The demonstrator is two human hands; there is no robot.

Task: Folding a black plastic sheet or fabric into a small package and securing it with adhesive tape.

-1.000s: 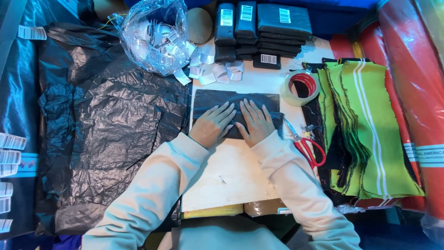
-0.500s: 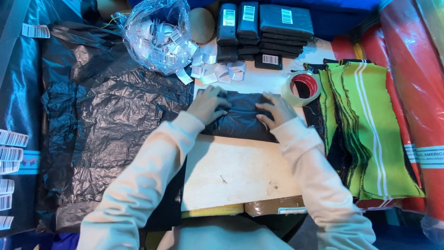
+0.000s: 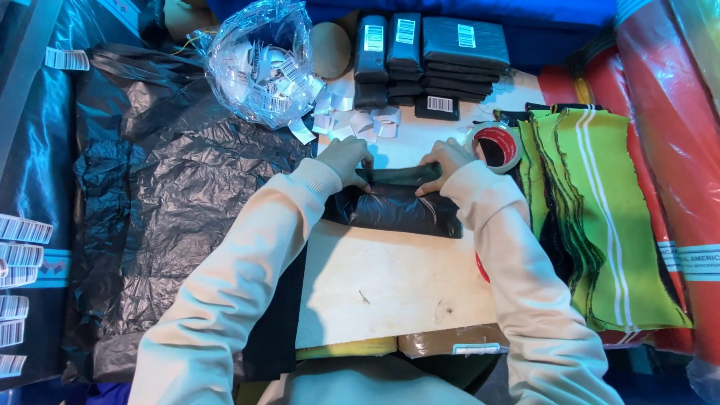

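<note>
A black plastic-wrapped package [image 3: 397,206] lies on the bench [image 3: 390,277], both hands at its far edge: the left hand [image 3: 346,160] and right hand [image 3: 444,161] pinch its folded flap. At the far edge of the bench stands a stack of flat black packages [image 3: 431,60], each with a small white barcode label on top. Left of the stack, a clear crumpled bag [image 3: 259,64] holds loose white barcode labels, and more curled labels [image 3: 360,120] lie just beside it. White barcode stickers [image 3: 22,247] sit along the far left edge on dark plastic
</note>
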